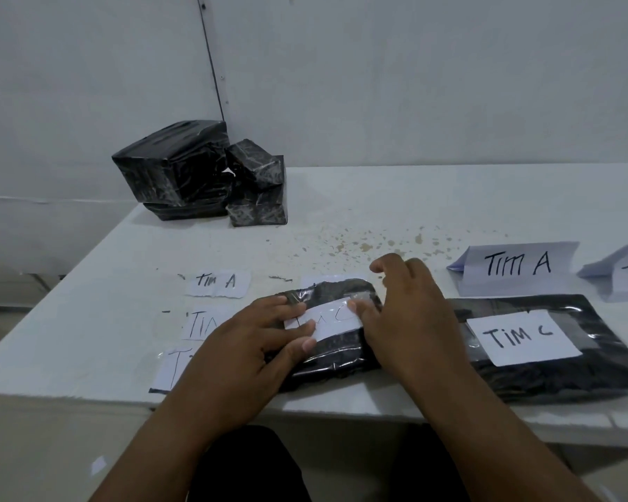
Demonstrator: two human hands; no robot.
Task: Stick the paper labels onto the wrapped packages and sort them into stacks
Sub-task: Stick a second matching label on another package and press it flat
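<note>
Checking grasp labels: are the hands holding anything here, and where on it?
Nothing is gripped. Both hands press a paper label flat onto the black package: left hand on the label's left end, right hand on its right end.

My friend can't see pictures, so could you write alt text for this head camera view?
Two bare hands, left hand and right hand, press a white paper label onto a flat black plastic-wrapped package on a white table. Beside it lies a labelled black package reading "Tim C"; unlabelled black packages are stacked behind.
</note>
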